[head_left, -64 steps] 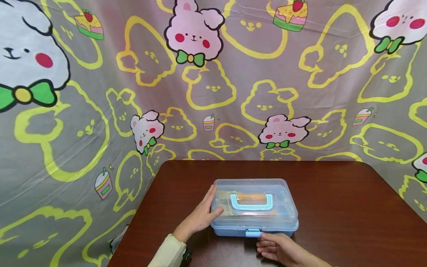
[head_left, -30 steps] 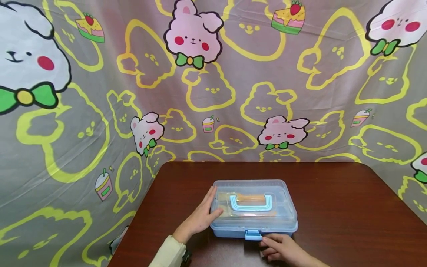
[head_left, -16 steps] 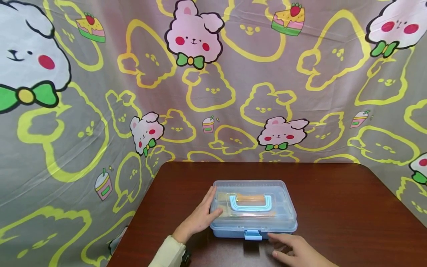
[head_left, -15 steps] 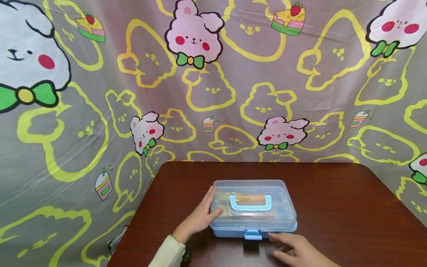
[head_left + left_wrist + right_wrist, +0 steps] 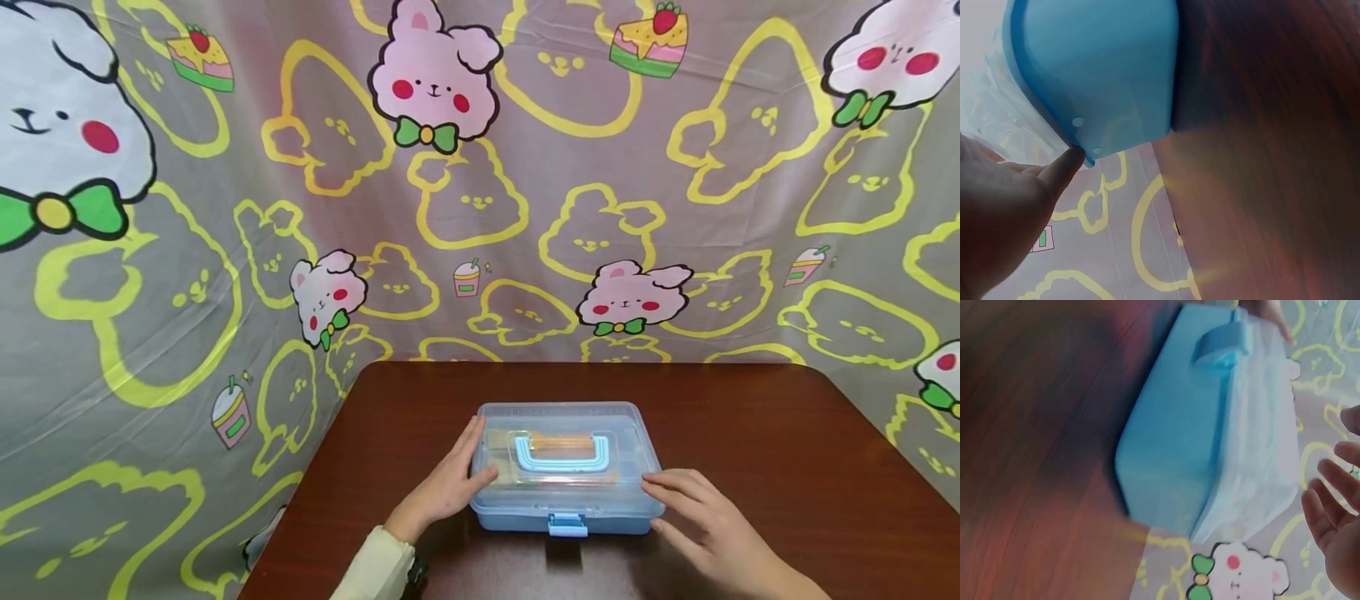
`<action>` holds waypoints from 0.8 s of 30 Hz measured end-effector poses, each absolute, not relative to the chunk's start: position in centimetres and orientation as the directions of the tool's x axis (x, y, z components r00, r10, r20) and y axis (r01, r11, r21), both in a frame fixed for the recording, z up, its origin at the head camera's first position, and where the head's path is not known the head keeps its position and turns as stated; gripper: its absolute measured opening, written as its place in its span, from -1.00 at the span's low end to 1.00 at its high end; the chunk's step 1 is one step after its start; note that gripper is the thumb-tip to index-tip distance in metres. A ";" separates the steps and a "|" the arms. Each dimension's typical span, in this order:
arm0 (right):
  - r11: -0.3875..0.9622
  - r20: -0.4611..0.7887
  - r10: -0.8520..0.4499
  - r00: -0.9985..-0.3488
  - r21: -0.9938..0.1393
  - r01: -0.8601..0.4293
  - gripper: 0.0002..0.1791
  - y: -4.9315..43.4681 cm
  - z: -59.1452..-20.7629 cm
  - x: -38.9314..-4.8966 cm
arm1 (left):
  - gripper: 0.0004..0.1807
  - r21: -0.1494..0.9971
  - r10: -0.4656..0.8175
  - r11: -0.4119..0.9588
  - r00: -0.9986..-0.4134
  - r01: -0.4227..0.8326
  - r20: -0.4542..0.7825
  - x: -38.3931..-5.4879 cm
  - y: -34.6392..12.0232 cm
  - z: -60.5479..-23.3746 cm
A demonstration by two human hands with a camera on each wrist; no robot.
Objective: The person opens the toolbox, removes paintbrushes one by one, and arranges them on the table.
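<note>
A plastic storage box (image 5: 517, 523) with a blue base and a clear lid (image 5: 637, 437) sits on the table. On the lid lies a light-blue carry handle (image 5: 562, 465); tan and orange things show faintly beneath it. The front latch (image 5: 567, 525) sticks outward from the base, seen also in the right wrist view as a raised tab (image 5: 1225, 345). My left hand (image 5: 447, 485) rests along the box's left side, fingers extended, its thumb at the rim in the left wrist view. Beside the right front corner is my right hand (image 5: 701, 521), fingers loosely spread, holding nothing.
The dark red-brown table (image 5: 757, 442) has rounded far corners. A grey curtain (image 5: 525, 175) printed with rabbits and yellow outlines hangs behind it and along both sides.
The latch has swung outward from the box front under my right hand. That hand has since left the latch and moved right, up to the box's right side. My left hand stays put.
</note>
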State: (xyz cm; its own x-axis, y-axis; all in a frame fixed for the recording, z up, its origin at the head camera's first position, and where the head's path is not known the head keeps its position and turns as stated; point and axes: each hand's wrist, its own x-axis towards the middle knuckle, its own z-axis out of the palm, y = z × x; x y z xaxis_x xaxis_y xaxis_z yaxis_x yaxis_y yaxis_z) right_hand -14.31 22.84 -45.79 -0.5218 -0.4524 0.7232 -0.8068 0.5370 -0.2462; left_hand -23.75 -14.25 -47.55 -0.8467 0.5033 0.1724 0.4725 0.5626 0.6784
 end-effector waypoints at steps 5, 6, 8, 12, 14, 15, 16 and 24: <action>0.635 0.682 -0.431 -0.590 -0.236 -0.736 -0.45 23.7 -46.4 -15.2 | -0.09 0.676 0.524 0.552 -0.833 0.488 0.174 -23.8 -14.6 -47.6; 0.656 0.670 -0.422 -0.611 -0.240 -0.716 -0.42 23.9 -46.6 -15.3 | -0.08 0.678 0.527 0.550 -0.833 0.487 0.171 -23.8 -14.7 -47.6; 0.690 0.656 -0.402 -0.639 -0.242 -0.682 -0.33 24.1 -47.0 -15.6 | -0.04 0.683 0.532 0.544 -0.830 0.488 0.169 -23.8 -14.7 -47.6; 0.739 0.623 -0.349 -0.700 -0.276 -0.615 -0.20 24.1 -47.7 -16.0 | 0.03 0.694 0.536 0.535 -0.829 0.482 0.163 -23.7 -14.8 -47.6; 0.749 0.604 -0.326 -0.727 -0.304 -0.589 -0.17 24.1 -48.0 -16.1 | 0.06 0.698 0.537 0.531 -0.828 0.480 0.161 -23.7 -14.9 -47.7; 0.751 0.593 -0.316 -0.740 -0.320 -0.577 -0.16 24.0 -48.1 -16.2 | 0.08 0.700 0.538 0.528 -0.827 0.480 0.161 -23.7 -14.9 -47.7; 0.744 0.581 -0.311 -0.752 -0.343 -0.573 -0.15 24.0 -48.2 -16.3 | 0.11 0.704 0.539 0.526 -0.827 0.478 0.158 -23.7 -14.9 -47.7; 0.715 0.484 -0.272 -0.832 -0.476 -0.511 -0.14 23.8 -49.1 -16.6 | 0.25 0.739 0.515 0.556 -0.855 0.381 0.054 -23.6 -14.8 -47.7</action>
